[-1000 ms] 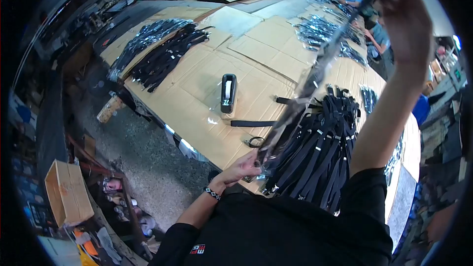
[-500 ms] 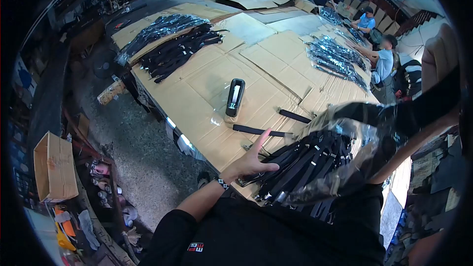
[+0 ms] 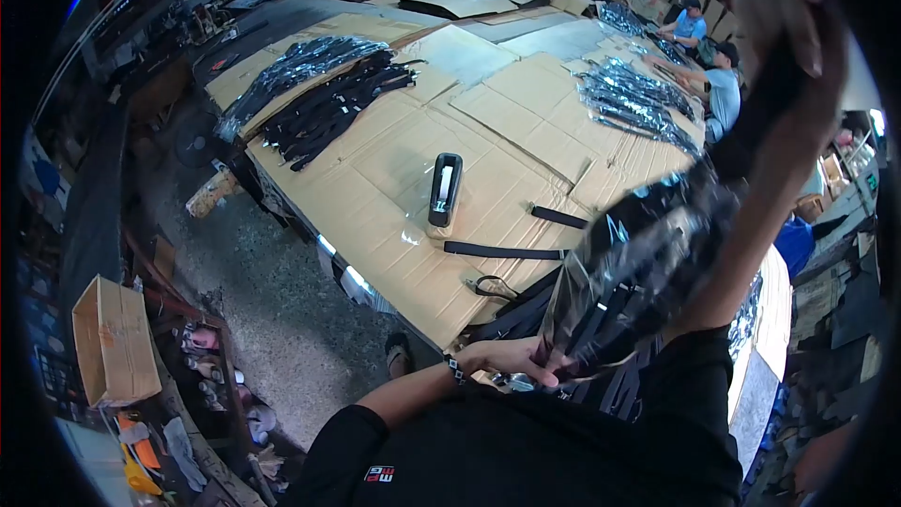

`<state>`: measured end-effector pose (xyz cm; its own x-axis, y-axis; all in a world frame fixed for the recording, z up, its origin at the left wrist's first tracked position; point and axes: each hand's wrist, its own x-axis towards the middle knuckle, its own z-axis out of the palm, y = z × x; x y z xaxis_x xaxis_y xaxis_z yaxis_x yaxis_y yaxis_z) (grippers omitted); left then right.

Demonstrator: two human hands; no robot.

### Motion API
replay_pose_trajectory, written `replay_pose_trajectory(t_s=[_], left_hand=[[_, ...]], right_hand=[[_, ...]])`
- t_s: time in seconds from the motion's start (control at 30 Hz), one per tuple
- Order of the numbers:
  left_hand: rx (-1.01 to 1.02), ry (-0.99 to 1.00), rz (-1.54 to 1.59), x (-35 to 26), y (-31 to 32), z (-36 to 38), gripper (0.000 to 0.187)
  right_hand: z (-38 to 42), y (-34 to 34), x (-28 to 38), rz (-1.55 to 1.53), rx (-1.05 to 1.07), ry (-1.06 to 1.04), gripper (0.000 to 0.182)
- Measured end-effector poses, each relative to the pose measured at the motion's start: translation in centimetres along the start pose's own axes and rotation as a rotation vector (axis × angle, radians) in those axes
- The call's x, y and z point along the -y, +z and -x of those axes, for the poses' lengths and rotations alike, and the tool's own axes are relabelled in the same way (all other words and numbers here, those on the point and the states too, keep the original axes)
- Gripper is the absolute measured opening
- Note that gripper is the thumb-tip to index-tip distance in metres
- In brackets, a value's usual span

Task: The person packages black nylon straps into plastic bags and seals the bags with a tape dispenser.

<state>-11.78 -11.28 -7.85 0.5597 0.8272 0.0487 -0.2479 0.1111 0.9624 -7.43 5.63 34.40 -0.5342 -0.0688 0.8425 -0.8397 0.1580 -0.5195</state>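
My right hand (image 3: 784,33) is raised at the upper right, its fingers closed around a black strap (image 3: 760,113). The strap runs down into a clear plastic sleeve (image 3: 638,244), which is blurred and shiny. Low in front of my body, my left hand (image 3: 511,357) pinches the lower end of that sleeve. Behind and below the sleeve lies a pile of black straps (image 3: 526,314), partly covered by it. Two single straps lie apart on the cardboard, a longer strap (image 3: 502,252) and a shorter strap (image 3: 558,217).
A tape dispenser (image 3: 445,190) stands on the cardboard-covered table (image 3: 375,216). Black straps (image 3: 328,108) and plastic-wrapped bundles (image 3: 633,99) lie farther back. Several people sit along the far right edge. An open carton (image 3: 117,343) is at the lower left.
My right hand has risen with the strap, and the sleeve now hangs more upright. My left hand has moved down from its spread pose over the pile and closed on the sleeve's end.
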Motion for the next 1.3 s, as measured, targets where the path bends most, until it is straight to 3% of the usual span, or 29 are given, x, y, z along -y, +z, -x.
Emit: replay_pose_trajectory(t_s=[0.07,0.1,0.17,0.2,0.27,0.3,0.33,0.4,0.47,0.53,0.57,0.6,0.73,0.97,1.13,1.2,1.3], left_hand=[[0.088,-0.070,0.057,-0.8,0.1,0.7,0.049],[0.036,-0.084,0.051,-0.8,0.1,1.6,0.036],[-0.108,-0.046,0.163,0.1,-0.3,4.0,0.032],[-0.181,-0.028,0.219,0.8,-0.5,5.3,0.029],[-0.413,-0.084,0.410,2.5,-0.8,8.2,0.024],[-0.525,-0.124,0.523,1.6,-0.4,9.2,0.024],[-0.611,-0.076,0.592,2.3,-0.6,9.7,0.024],[-0.754,-0.086,0.457,3.4,-1.9,9.8,0.025],[-0.808,-0.128,0.587,4.5,-3.8,8.8,0.027],[-0.791,-0.167,0.598,5.8,-6.4,7.5,0.027],[-0.841,-0.171,0.653,7.2,-7.5,6.8,0.026],[-0.891,-0.171,0.705,8.8,-8.5,6.2,0.025],[-0.880,-0.218,0.813,13.6,-10.8,6.6,0.026],[-0.674,-0.179,0.860,12.4,-11.7,8.2,0.032],[-0.584,-0.206,0.917,11.1,-11.5,10.3,0.036],[-0.552,-0.243,0.876,11.2,-12.0,11.6,0.037],[-0.451,-0.239,0.980,13.1,-13.2,12.1,0.037]], right_hand=[[0.7,-3.3,-1.8,0.177,-0.190,0.004,0.038],[1.2,-3.8,-2.4,0.192,-0.189,0.035,0.038],[2.3,-4.8,-3.6,0.224,-0.185,0.099,0.037],[3.3,-8.7,-4.1,0.219,-0.201,0.234,0.049],[5.2,-11.5,-6.5,0.220,-0.270,0.301,0.052],[6.2,-12.3,-8.0,0.385,-0.481,0.342,0.054],[7.5,-15.0,-10.5,0.438,-0.483,0.333,0.054],[11.2,-19.1,-15.7,0.346,-0.455,0.601,0.055],[18.1,-20.5,-21.4,0.271,-0.628,0.744,0.061],[26.4,-20.9,-26.2,0.465,-0.897,1.039,0.063],[31.0,-20.2,-27.8,0.486,-0.903,1.194,0.062],[34.9,-18.7,-28.5,0.508,-0.901,1.348,0.062],[43.7,-5.1,-22.8,0.374,-0.788,1.357,0.036],[49.0,14.3,-8.2,0.369,-1.126,1.533,0.026],[49.4,26.1,-6.8,0.299,-1.201,1.592,0.021],[48.8,29.7,-7.8,0.381,-1.089,1.679,0.022],[50.3,36.2,-8.9,0.717,-0.750,1.799,0.025]])
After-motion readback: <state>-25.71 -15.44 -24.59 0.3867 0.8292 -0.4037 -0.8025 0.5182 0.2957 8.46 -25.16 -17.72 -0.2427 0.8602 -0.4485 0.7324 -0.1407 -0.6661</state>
